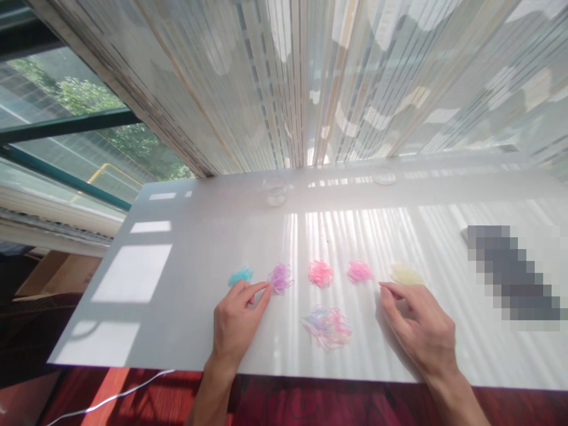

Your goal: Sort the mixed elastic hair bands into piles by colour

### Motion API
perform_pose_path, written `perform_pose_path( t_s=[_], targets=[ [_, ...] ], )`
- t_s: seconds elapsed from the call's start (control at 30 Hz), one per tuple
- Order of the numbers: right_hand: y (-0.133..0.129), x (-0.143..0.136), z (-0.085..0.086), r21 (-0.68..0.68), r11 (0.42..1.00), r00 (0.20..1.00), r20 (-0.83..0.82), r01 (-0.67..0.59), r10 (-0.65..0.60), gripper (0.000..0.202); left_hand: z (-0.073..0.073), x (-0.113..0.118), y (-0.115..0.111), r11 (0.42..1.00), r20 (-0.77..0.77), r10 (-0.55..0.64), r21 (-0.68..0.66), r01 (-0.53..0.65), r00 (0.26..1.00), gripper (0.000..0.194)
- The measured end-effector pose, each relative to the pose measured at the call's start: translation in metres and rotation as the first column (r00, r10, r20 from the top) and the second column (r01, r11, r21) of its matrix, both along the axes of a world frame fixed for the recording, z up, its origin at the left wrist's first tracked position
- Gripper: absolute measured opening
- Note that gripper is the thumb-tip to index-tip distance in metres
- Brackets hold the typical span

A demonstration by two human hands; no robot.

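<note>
Five small piles of thin bands lie in a row on the white table (195,236): teal (241,275), purple (281,278), coral pink (320,273), pink (360,271) and pale yellow (406,273). Nearer the front edge is a mixed-colour pile (328,326). My left hand (242,316) is pinched, its fingertips at the left side of the purple pile; anything between them is too small to make out. My right hand (417,325) is also pinched, just in front of the yellow pile and right of the pink one. What its fingertips hold, if anything, cannot be made out.
A clear round container (276,192) stands at the back of the table, with a clear round lid or dish (384,176) farther right. A blurred-out dark object (512,272) lies at the right. Striped curtains (288,83) hang behind; a white cable (128,390) runs below the front edge.
</note>
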State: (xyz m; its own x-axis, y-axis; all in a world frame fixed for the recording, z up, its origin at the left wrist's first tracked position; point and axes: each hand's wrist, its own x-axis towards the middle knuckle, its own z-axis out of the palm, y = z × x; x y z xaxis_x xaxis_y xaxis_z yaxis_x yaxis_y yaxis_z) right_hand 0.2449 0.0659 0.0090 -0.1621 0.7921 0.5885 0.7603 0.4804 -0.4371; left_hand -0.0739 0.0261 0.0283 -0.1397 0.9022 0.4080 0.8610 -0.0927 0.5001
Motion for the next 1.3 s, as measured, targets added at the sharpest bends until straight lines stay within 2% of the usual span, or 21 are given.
perform_pose_path(
  t_s=[0.3,0.4,0.5,0.6,0.7,0.97,1.3],
  targets=[
    [-0.011,-0.007,0.008,0.021,1.0,0.999,-0.04,-0.014,0.015,0.009,-0.004,0.003,-0.018,1.0,0.017,-0.024,0.017,0.023,1.0,0.02],
    [-0.023,-0.018,0.013,-0.03,0.997,0.991,-0.115,-0.075,0.071,0.012,-0.003,0.013,-0.028,0.994,0.033,-0.111,-0.019,0.112,0.993,0.019],
    [-0.035,-0.033,0.014,-0.098,0.976,0.966,-0.19,-0.194,0.173,0.015,-0.001,0.027,-0.034,0.966,0.057,-0.227,-0.115,0.232,0.972,0.021],
    [-0.044,-0.048,0.012,-0.121,0.946,0.933,-0.243,-0.299,0.264,0.019,0.002,0.038,-0.034,0.929,0.085,-0.306,-0.189,0.317,0.948,0.02],
    [-0.049,-0.056,0.008,-0.157,0.922,0.919,-0.243,-0.353,0.31,0.021,0.003,0.045,-0.032,0.901,0.1,-0.364,-0.215,0.377,0.926,0.02],
    [-0.052,-0.062,0.004,-0.195,0.92,0.937,-0.157,-0.34,0.312,0.022,0.006,0.052,-0.03,0.894,0.101,-0.391,-0.194,0.404,0.915,0.019],
    [-0.049,-0.062,0.003,-0.207,0.937,0.946,-0.228,-0.28,0.232,0.025,-0.001,0.059,-0.032,0.913,0.036,-0.361,-0.189,0.361,0.932,0.018]
  ],
)
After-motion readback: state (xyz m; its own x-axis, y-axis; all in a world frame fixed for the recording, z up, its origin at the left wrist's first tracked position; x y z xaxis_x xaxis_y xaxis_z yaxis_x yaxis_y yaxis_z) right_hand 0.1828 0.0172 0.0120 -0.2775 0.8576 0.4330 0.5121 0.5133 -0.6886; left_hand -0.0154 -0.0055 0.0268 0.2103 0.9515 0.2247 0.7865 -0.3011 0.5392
